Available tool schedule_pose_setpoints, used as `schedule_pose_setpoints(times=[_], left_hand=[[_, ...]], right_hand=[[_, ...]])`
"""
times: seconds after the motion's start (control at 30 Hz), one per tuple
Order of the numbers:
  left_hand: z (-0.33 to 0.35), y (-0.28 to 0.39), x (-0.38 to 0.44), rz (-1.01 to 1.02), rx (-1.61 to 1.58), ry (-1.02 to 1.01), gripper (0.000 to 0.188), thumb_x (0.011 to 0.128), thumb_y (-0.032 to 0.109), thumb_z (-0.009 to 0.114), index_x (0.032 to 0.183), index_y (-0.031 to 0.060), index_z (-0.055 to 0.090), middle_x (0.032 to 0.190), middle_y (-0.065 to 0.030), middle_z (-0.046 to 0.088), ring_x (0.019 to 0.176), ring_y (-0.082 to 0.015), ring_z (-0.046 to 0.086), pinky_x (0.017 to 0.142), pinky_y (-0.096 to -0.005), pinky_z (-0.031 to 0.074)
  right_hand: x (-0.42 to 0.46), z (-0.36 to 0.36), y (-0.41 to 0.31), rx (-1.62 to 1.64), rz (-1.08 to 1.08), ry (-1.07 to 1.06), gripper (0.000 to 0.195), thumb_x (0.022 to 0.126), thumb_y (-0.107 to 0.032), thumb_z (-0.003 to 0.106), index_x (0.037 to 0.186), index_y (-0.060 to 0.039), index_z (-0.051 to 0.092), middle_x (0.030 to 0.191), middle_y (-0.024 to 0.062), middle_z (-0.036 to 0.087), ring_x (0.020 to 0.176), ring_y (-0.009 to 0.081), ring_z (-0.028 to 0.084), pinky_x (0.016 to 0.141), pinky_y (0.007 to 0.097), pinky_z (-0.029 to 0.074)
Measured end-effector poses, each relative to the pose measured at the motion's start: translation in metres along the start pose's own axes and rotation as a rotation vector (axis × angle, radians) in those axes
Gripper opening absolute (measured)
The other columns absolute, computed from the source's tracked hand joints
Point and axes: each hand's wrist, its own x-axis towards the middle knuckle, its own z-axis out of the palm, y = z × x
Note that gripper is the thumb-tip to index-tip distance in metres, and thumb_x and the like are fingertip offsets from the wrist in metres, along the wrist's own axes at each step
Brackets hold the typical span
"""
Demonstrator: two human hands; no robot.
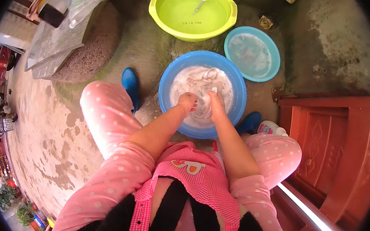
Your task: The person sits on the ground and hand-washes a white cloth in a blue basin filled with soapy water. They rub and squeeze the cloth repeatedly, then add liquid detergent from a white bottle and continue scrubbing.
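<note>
Straight ahead on the ground stands a round blue plastic basin (pixel 166 92). Soapy, foamy water fills it, and a wet pale cloth (pixel 205 75) lies bunched inside. Over the near half of the basin is my left hand (pixel 187 102), its fingers curled just above the suds; whether cloth is in them is hidden. My right hand (pixel 216 104) reaches into the basin beside it, thumb raised, with its other fingers partly hidden. Something small and whitish shows by the right fingertips, too unclear to name.
Beyond the basin stand a yellow-green tub (pixel 166 28) of water with a handled tool (pixel 203 0) in it and a smaller turquoise basin (pixel 277 62) of sudsy water. A white bottle (pixel 269 127) sits near my right knee, beside a red door (pixel 317 153). Stone slabs (pixel 60 35) rise at left.
</note>
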Motion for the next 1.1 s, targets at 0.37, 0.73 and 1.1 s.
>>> schedule_pose_setpoints(times=[0.37, 0.73, 1.1], left_hand=[[-0.007, 0.049, -0.087, 0.088, -0.677, -0.712, 0.039, 0.087, 0.018, 0.039, 0.123, 0.0043, 0.049, 0.116, -0.0134, 0.057, 0.106, -0.0284, 0.056, 0.093, -0.042, 0.044], [-0.01, 0.075, -0.116, 0.309, -0.458, -0.616, 0.031, 0.088, 0.017, 0.051, 0.115, 0.0018, 0.056, 0.105, -0.0105, 0.061, 0.098, -0.0223, 0.058, 0.089, -0.0356, 0.046], [-0.023, 0.075, -0.084, 0.282, 0.009, -0.219, 0.019, 0.09, 0.027, 0.056, 0.084, 0.0104, 0.063, 0.085, 0.0017, 0.063, 0.076, -0.009, 0.052, 0.069, -0.0268, 0.045]], right_hand=[[-0.123, 0.015, -0.071, -0.077, -0.294, -0.503, 0.017, 0.086, -0.017, 0.057, 0.098, -0.0053, 0.063, 0.09, 0.001, 0.061, 0.082, 0.0096, 0.057, 0.071, 0.0246, 0.046], [-0.091, 0.011, -0.031, -0.351, -0.517, -0.241, 0.08, 0.075, -0.014, 0.068, 0.139, -0.006, 0.021, 0.128, 0.0181, 0.041, 0.12, 0.0246, 0.042, 0.096, 0.0343, 0.039], [-0.057, -0.004, -0.059, -0.122, -0.314, -0.163, 0.021, 0.078, -0.009, 0.068, 0.097, -0.0033, 0.062, 0.091, 0.0038, 0.063, 0.085, 0.0118, 0.059, 0.078, 0.0239, 0.045]])
